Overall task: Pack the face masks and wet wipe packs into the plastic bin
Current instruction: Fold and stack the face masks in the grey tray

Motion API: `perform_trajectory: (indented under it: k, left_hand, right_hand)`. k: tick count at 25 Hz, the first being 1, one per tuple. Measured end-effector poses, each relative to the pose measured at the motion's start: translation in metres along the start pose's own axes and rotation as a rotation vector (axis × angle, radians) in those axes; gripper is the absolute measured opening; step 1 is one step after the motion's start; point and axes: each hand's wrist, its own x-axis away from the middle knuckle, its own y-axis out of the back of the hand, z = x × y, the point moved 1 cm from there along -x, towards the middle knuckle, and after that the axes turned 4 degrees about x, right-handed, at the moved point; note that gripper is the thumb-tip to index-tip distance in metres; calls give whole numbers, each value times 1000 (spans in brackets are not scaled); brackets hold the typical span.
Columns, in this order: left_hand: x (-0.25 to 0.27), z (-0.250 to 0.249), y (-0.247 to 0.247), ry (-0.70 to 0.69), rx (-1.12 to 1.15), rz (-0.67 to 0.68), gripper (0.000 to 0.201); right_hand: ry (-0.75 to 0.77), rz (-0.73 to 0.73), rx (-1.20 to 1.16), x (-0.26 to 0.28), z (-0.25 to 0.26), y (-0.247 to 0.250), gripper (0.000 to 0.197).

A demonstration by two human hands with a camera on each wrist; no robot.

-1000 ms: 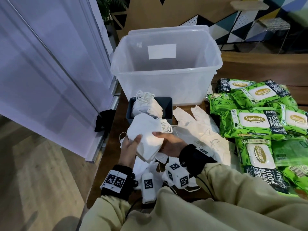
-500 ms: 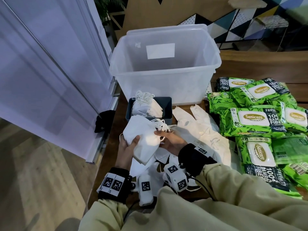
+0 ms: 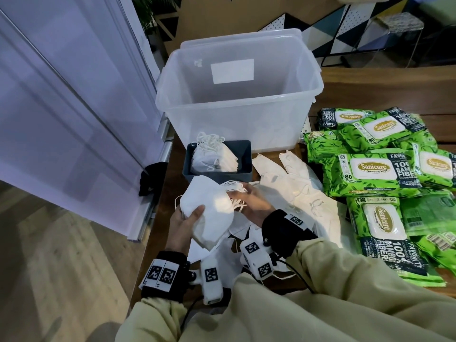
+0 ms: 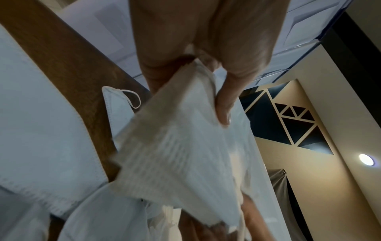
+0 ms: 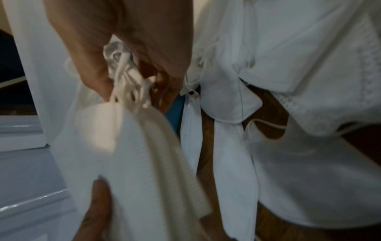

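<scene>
A stack of white folded face masks (image 3: 209,213) is held above the table between both hands. My left hand (image 3: 183,222) grips its lower left edge, thumb on top (image 4: 223,104). My right hand (image 3: 251,201) pinches the bundle of ear loops (image 5: 128,81) at the stack's right end. More loose masks (image 3: 291,183) lie on the table to the right. A small grey box (image 3: 217,159) holds another batch of masks. The clear plastic bin (image 3: 237,102) stands empty behind it. Green wet wipe packs (image 3: 372,174) are piled at the right.
The wooden table's left edge (image 3: 158,218) runs beside a white sliding door (image 3: 61,95). A black object (image 3: 150,178) sits at the door rail. The bin's lid (image 3: 241,37) leans behind the bin.
The mask stack has been raised a little and tilted, and my right hand has shifted from its side to the ear loops at its upper right end.
</scene>
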Motion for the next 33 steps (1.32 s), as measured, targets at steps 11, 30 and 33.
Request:
perform_trajectory:
  k: [11, 30, 33]
  left_hand:
    - [-4, -21, 31, -10, 86, -187, 36]
    - [15, -38, 97, -41, 189, -333, 38]
    - [15, -37, 90, -46, 189, -303, 29]
  right_hand:
    - [170, 206, 583, 9, 32, 44, 41]
    - [244, 555, 2427, 34, -20, 126, 108]
    - [316, 534, 2391, 28, -9, 120, 90]
